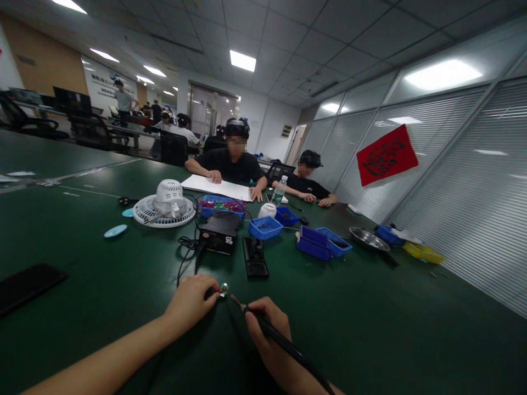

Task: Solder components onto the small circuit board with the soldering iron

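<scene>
Low on the green table, my left hand [191, 299] is closed, pinching the edge of a small green circuit board [224, 289]. My right hand [269, 329] grips a black-handled soldering iron [280, 337] like a pen. The iron's tip points left and reaches the board's right side; whether it touches cannot be made out. Beyond the board lies a black soldering stand [256, 258] with a flat tray. Left of that stand sits a black box-shaped station [220, 233] with cables running from it.
A white fan part [164, 206] lies left of the station. Behind it is a blue tray [222, 204] of red wires. Several blue bins [315, 242], a bottle [279, 190] and a metal pan [368, 240] stand farther off. A black phone [31, 285] lies left. Two people sit opposite.
</scene>
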`<state>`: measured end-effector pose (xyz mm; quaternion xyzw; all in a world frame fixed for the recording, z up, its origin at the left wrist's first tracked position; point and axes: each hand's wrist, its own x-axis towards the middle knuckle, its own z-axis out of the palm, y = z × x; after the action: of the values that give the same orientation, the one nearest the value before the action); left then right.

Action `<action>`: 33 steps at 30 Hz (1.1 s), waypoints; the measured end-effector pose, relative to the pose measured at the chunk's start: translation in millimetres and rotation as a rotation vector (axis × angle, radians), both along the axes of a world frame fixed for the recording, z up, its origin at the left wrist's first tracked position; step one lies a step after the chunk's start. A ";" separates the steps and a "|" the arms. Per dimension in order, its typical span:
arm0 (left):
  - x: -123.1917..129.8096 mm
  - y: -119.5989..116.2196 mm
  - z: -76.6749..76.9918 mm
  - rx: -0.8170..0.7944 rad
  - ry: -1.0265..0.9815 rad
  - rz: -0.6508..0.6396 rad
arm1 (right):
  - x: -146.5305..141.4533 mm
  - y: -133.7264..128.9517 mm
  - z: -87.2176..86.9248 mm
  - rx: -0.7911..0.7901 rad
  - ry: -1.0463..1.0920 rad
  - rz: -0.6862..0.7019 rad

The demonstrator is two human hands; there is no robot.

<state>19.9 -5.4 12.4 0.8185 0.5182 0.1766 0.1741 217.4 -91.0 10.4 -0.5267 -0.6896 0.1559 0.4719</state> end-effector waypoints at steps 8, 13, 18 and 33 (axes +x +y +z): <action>-2.0 -0.5 -2.0 0.014 -0.022 -0.010 | -0.3 0.2 -3.7 0.022 0.010 0.025; -1.5 -0.6 0.2 0.011 -0.013 -0.017 | 1.0 0.6 -2.5 0.011 -0.017 0.046; -2.2 0.0 0.3 0.003 -0.011 -0.021 | -0.3 -0.2 0.7 -0.018 -0.008 0.061; -3.8 -0.9 -0.9 -0.042 -0.030 -0.014 | -3.3 -0.8 0.8 -0.061 0.048 0.035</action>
<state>16.1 -6.3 11.5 0.8155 0.5134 0.1769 0.2004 214.1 -91.8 11.2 -0.5248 -0.6822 0.1975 0.4692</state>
